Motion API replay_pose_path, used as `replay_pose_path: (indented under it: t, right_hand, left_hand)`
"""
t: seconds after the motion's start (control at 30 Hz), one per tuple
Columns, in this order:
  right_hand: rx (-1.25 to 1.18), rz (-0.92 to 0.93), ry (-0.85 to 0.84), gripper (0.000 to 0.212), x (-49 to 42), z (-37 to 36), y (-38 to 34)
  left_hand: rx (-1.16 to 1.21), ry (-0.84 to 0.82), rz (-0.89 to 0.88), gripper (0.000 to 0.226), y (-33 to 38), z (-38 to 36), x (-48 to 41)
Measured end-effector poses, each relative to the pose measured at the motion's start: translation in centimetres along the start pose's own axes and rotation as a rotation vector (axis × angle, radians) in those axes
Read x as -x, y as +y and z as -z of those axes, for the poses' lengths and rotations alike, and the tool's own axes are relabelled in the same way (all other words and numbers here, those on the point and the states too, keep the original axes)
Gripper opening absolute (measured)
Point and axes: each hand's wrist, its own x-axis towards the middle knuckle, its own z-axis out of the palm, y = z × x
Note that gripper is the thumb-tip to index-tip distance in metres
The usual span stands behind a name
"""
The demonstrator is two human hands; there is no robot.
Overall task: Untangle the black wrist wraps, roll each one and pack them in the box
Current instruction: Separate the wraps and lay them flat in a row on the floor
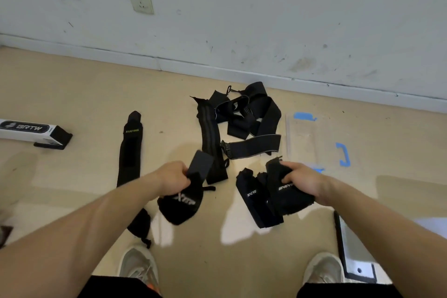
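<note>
Gripping one black wrap apiece, the left hand and right hand sit apart, fingers curled round the left wrap and right wrap. The tangle lies beyond, between them; the box lies beyond the right hand.

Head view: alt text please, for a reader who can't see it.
The left hand grips one black wrap, the right hand a second wrap, above a tan floor. A tangle of wraps lies ahead, a clear box to its right.
</note>
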Motion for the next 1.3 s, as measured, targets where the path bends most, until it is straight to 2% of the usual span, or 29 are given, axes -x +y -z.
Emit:
replay_pose_path:
  t: [0.07,0.17,0.27,0.37,0.43,0.6,0.73,0.87,0.93,1.07,1.13,1.17,1.23,1.3]
  right_hand:
    - [0.044,-0.009,-0.072,0.074,-1.5,-1.7,0.8]
    - [0.156,-0.032,-0.149,0.077,-3.7,-4.9,2.0]
    - [0.423,-0.049,-0.083,0.071,-6.6,-7.9,3.5]
    - [0.705,-0.016,0.084,0.051,-8.9,-8.6,3.6]
    - [0.693,0.008,0.137,0.044,-11.0,-8.4,2.8]
    - [0.484,0.090,0.169,0.041,-18.8,-6.5,-0.1]
    - [0.401,0.223,0.299,0.043,-25.4,-5.4,-2.5]
    - [0.364,0.278,0.478,0.059,-31.4,-4.7,-5.3]
    - [0.379,0.250,0.506,0.065,-33.7,-4.6,-6.5]
    - [0.505,0.211,0.541,0.051,-36.7,-4.9,-7.1]
    - [0.423,0.291,0.571,0.038,-37.1,-4.9,-6.5]
    - [0.306,0.339,0.557,0.032,-36.9,-4.9,-6.1]
    - [-0.057,0.390,0.459,0.019,-35.4,-4.6,-5.4]
    - [-0.493,0.333,0.259,0.021,-32.9,-4.3,-5.2]
  left_hand:
    - [-0.128,-0.109,0.002,0.026,-0.2,-1.1,-1.0]
    - [-0.072,-0.178,-0.007,0.028,0.4,-1.7,-2.6]
    - [0.125,-0.127,-0.009,0.017,0.4,-3.1,-5.6]
    - [0.207,-0.046,-0.039,0.007,-0.1,-4.6,-9.2]
    - [0.274,-0.019,-0.042,0.007,-0.3,-5.2,-11.5]
    - [0.470,0.084,-0.075,0.017,0.4,-5.0,-17.6]
    - [0.667,0.140,-0.038,0.018,1.2,-4.2,-22.4]
    - [0.788,0.146,-0.024,0.018,1.1,-4.0,-26.2]
    - [0.822,0.138,-0.023,0.019,0.8,-4.1,-27.7]
    - [0.875,0.129,-0.016,0.020,0.0,-4.2,-29.3]
    - [0.886,0.123,-0.007,0.021,-0.3,-4.0,-29.6]
    - [0.894,0.121,-0.001,0.021,-0.3,-3.9,-29.6]
    - [0.919,0.111,0.002,0.022,-0.1,-3.6,-29.2]
    - [0.945,0.094,-0.012,0.024,0.0,-3.4,-28.9]
